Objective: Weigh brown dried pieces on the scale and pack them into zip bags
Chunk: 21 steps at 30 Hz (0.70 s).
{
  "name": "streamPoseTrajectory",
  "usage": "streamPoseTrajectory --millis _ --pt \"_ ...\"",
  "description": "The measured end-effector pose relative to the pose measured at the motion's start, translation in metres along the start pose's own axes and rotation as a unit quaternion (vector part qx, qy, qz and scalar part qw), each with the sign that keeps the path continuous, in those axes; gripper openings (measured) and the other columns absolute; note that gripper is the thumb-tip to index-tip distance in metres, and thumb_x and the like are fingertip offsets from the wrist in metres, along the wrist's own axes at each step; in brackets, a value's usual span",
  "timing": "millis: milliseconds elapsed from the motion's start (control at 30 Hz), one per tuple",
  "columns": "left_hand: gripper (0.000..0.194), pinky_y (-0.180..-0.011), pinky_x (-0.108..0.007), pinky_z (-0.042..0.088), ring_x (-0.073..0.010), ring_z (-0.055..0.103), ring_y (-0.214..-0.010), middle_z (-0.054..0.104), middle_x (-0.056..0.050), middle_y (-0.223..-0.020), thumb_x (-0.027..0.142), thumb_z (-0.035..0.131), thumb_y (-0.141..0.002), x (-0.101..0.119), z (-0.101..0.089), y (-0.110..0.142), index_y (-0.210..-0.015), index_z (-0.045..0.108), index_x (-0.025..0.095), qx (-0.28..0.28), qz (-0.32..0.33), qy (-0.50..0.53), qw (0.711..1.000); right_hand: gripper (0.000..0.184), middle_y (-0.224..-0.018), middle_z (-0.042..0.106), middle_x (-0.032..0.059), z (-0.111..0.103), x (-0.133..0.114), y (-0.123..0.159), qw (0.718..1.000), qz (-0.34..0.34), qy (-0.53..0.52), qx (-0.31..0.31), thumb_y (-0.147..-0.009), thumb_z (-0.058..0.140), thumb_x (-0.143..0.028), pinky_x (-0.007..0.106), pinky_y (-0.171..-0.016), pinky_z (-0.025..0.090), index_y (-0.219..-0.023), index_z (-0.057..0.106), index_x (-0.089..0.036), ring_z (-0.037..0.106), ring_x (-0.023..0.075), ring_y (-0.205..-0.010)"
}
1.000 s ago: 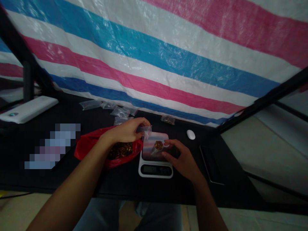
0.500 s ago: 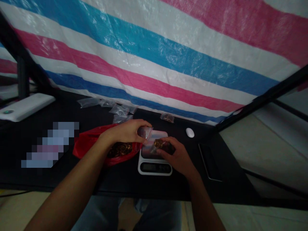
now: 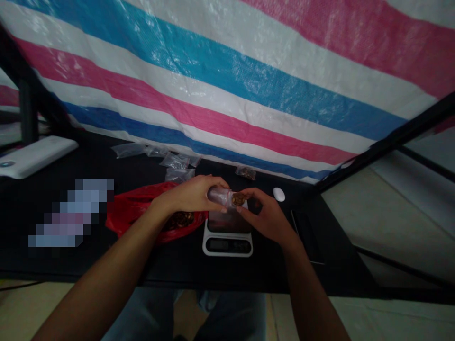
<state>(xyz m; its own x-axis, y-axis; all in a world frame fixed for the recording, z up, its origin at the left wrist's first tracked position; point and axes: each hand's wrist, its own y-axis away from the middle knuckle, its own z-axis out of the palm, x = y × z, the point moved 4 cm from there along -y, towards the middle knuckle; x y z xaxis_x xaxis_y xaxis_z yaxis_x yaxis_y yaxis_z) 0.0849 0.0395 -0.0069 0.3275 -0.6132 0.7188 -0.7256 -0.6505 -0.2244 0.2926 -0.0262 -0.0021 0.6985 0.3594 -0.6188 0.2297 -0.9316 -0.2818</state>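
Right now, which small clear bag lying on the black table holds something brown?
The small clear bag lying alone behind the digital scale; it shows brown contents, while the bags to its left look empty.

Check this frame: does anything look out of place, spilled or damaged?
A pixelated patch on the black table, left of the red plastic bag, looks odd: it blocks out whatever lies there.

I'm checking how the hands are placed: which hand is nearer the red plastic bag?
Left. The left hand is over the red plastic bag. The right hand is farther away, past the white digital scale. Both pinch a small clear plastic bag.
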Motion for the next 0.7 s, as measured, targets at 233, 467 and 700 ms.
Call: streamPoseTrajectory --millis 233,467,700 --pt "0.044 -0.079 -0.029 0.053 -0.0215 0.073 -0.093 0.078 -0.005 -0.107 0.044 0.083 -0.081 0.001 0.003 -0.004 -0.115 0.072 0.019 0.040 0.008 0.034 0.999 0.031 -0.112 0.075 0.0062 -0.008 -0.015 -0.018 0.997 -0.068 0.007 -0.022 -0.084 0.075 -0.017 0.037 -0.088 0.053 -0.114 0.071 -0.023 0.070 0.0232 -0.100" --pt "0.047 -0.075 -0.029 0.053 -0.0211 0.072 -0.087 0.078 -0.004 -0.102 0.042 0.084 -0.079 -0.005 0.005 -0.007 -0.117 0.072 0.016 0.073 0.006 0.087 0.993 0.027 -0.104 0.074 0.0051 -0.014 -0.025 -0.035 0.996 -0.075 0.008 -0.048 -0.084 0.078 -0.015 0.032 -0.079 0.053 -0.110 0.074 -0.021 0.069 0.0194 -0.090" --pt "0.050 -0.096 -0.037 0.052 -0.0269 0.069 -0.110 0.074 -0.011 -0.122 0.043 0.076 -0.089 -0.003 0.002 -0.007 -0.131 0.068 0.017 0.128 0.059 0.072 0.987 0.023 -0.109 0.077 0.0063 -0.023 -0.040 -0.057 0.993 -0.091 0.003 -0.072 -0.091 0.076 -0.027 0.034 -0.080 0.053 -0.114 0.075 -0.022 0.069 0.0210 -0.093"
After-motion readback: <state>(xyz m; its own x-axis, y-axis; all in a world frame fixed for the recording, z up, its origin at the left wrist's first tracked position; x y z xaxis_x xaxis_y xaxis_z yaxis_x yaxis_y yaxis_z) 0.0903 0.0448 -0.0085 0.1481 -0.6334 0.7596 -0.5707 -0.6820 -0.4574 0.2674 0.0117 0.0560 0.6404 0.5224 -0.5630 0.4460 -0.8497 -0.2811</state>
